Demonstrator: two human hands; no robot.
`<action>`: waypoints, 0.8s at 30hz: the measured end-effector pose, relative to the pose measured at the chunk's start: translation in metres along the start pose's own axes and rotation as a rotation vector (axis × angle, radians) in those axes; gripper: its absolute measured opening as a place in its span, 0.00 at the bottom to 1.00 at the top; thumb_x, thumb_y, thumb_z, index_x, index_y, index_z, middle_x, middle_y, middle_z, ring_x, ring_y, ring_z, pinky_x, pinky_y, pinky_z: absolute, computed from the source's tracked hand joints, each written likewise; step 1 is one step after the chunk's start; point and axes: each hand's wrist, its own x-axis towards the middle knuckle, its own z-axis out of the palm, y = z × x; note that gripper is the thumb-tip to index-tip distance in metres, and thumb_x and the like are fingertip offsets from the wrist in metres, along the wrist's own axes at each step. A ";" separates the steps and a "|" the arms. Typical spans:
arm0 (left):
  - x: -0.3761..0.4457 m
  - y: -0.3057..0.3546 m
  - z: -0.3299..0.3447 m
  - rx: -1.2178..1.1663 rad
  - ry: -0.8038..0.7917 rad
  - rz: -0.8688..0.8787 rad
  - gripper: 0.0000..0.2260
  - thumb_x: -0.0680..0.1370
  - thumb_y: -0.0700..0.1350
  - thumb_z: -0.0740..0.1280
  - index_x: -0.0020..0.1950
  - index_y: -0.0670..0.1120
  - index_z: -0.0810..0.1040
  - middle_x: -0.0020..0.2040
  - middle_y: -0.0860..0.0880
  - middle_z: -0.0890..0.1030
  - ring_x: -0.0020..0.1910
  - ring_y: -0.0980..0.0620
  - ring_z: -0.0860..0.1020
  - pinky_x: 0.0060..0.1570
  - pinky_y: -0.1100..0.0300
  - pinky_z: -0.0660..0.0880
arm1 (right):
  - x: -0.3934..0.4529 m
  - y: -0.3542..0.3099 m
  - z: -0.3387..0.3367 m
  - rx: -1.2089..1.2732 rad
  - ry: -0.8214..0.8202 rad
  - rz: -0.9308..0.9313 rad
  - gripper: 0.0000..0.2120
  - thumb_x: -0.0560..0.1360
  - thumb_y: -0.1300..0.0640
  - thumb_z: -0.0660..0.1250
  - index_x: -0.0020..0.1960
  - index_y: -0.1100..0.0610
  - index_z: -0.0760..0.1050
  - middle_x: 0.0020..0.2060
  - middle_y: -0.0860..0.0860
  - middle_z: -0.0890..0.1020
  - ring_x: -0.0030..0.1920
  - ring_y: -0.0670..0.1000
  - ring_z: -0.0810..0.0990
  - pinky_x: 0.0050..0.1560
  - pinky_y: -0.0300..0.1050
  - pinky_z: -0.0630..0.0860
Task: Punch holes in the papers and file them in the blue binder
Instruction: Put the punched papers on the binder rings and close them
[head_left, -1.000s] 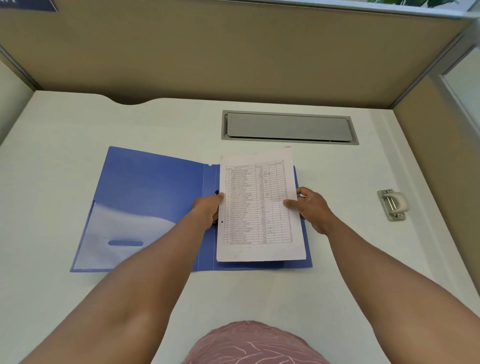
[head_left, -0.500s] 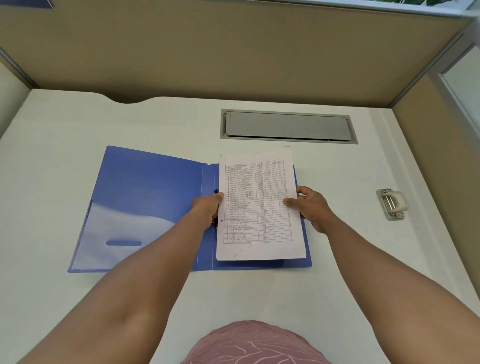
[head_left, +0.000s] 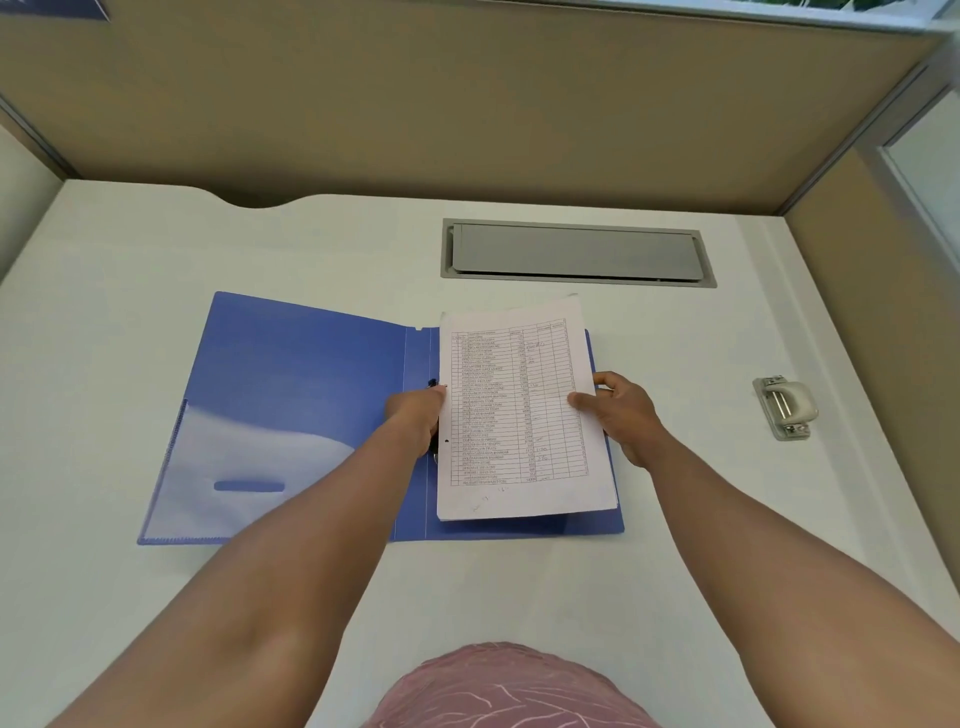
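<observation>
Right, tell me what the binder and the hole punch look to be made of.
Binder: thin blue plastic, probably; it shows a soft sheen and a see-through pocket inside the cover.
Hole punch: apparently a grey metal base with shiny steel pins, under a pale, matte handle that may be plastic.

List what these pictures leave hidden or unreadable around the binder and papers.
1. Head view: the binder's clasp is hidden by the left hand and the papers; whether the holes are seated on it cannot be told.
2. The table printed on the top sheet is too small to read.
3. The right hand's fingers under the stack are hidden.
4. The hole punch's details are too small.
</observation>
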 end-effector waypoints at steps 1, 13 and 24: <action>0.000 -0.001 0.000 0.001 0.006 -0.001 0.16 0.76 0.47 0.72 0.59 0.40 0.78 0.44 0.46 0.82 0.34 0.52 0.77 0.36 0.60 0.78 | 0.001 0.000 0.000 -0.001 0.001 0.003 0.15 0.73 0.60 0.74 0.58 0.57 0.77 0.54 0.53 0.83 0.51 0.54 0.84 0.47 0.44 0.79; -0.012 -0.003 -0.003 0.092 0.034 0.047 0.07 0.74 0.44 0.73 0.45 0.42 0.79 0.42 0.46 0.83 0.34 0.51 0.77 0.28 0.61 0.71 | -0.003 0.005 0.001 -0.017 0.021 0.029 0.13 0.74 0.60 0.73 0.57 0.54 0.75 0.55 0.53 0.83 0.53 0.54 0.83 0.52 0.48 0.80; -0.024 0.001 -0.018 0.632 -0.029 0.179 0.11 0.76 0.50 0.72 0.46 0.44 0.75 0.48 0.47 0.79 0.45 0.50 0.76 0.45 0.58 0.75 | -0.011 0.002 0.005 -0.002 -0.001 0.033 0.14 0.74 0.61 0.72 0.58 0.58 0.75 0.53 0.53 0.82 0.48 0.52 0.82 0.45 0.42 0.79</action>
